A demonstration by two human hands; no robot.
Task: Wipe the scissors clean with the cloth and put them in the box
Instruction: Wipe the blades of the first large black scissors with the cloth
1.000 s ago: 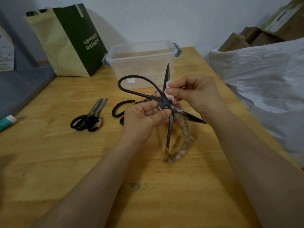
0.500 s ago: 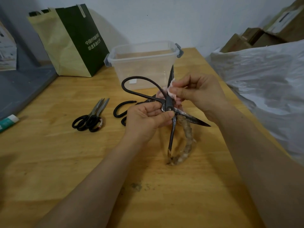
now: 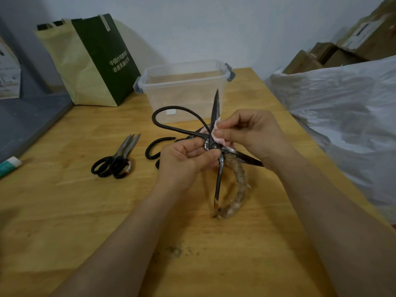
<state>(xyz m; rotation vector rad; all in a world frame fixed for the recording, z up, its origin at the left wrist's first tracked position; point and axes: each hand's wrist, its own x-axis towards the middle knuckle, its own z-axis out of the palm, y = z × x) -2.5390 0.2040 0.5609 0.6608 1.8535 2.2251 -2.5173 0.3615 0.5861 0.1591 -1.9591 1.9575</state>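
Sliding nearer the pivot, cloth (image 3: 216, 133) pinched by right hand (image 3: 252, 133); left hand (image 3: 184, 161) still gripping the scissors (image 3: 215, 108).

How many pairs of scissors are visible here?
3, maybe 4: large scissors held by the left hand; black-handled scissors on the table at left, possibly two pairs overlapping; another pair mostly hidden behind that hand.

Light wooden tabletop (image 3: 64, 211) set against a plain, pale bluish wall (image 3: 214, 28). Far left: a green-and-beige paper bag (image 3: 96, 61) stands at the wall, beside a grey surface (image 3: 27, 116). Right: crumpled white plastic sheeting (image 3: 342, 108), with stacked cardboard boxes (image 3: 342, 54) behind it. Soft, even light.
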